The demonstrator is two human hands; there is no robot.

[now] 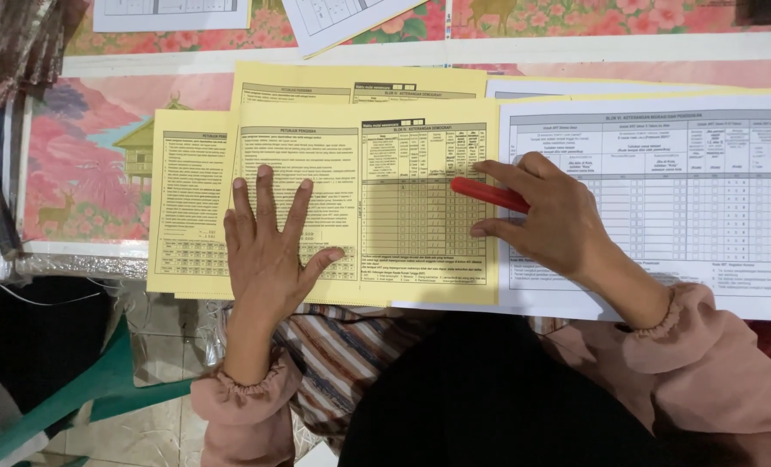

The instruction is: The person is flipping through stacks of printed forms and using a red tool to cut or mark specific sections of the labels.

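The yellow form [377, 199] lies topmost on a yellow stack at the table's near edge, under both your hands. Your left hand [268, 246] lies flat on it, fingers spread; your right hand [545, 212] pinches a red pen [489, 194] over its grid, where few marks show, so most rows look unfilled. A white form [662, 190] lies right of it.
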